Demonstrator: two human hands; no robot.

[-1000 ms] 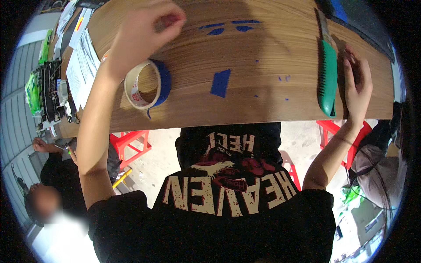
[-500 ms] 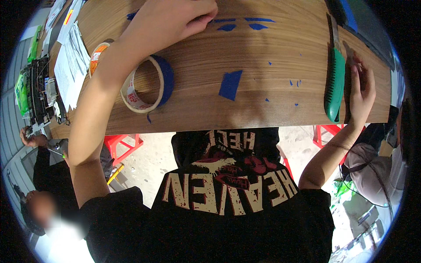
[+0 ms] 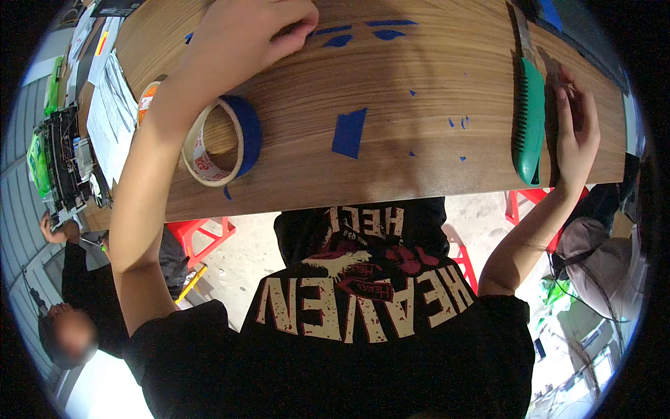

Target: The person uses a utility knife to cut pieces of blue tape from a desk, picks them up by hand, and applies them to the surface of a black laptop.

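At the upper edge, my left hand (image 3: 262,33) is closed, its fingertips pressed together beside the end of a thin blue tape strip (image 3: 331,30); what they grip is hidden. Nearby lie another strip (image 3: 391,23) and two leaf-shaped tape bits (image 3: 338,41). Under my left forearm stands a roll of blue tape (image 3: 249,136). A larger four-sided tape piece (image 3: 349,133) sits mid-table. My right hand (image 3: 578,133) rests at the right, fingers loosely curled and apart, next to a green-handled knife (image 3: 530,126) with a long blade. Something greyish by its fingertips is unclear.
An orange-and-white roll (image 3: 146,101) is partly behind my left forearm. Papers (image 3: 112,112) and black equipment (image 3: 61,153) occupy the left side. Tiny blue scraps (image 3: 463,158) dot the wooden table (image 3: 433,174). Red stools (image 3: 202,237) stand below; another person (image 3: 77,293) is at far left.
The view has shifted a little, so things on the table appear slightly farther left and up. Both hands keep nearly the same pose and place.
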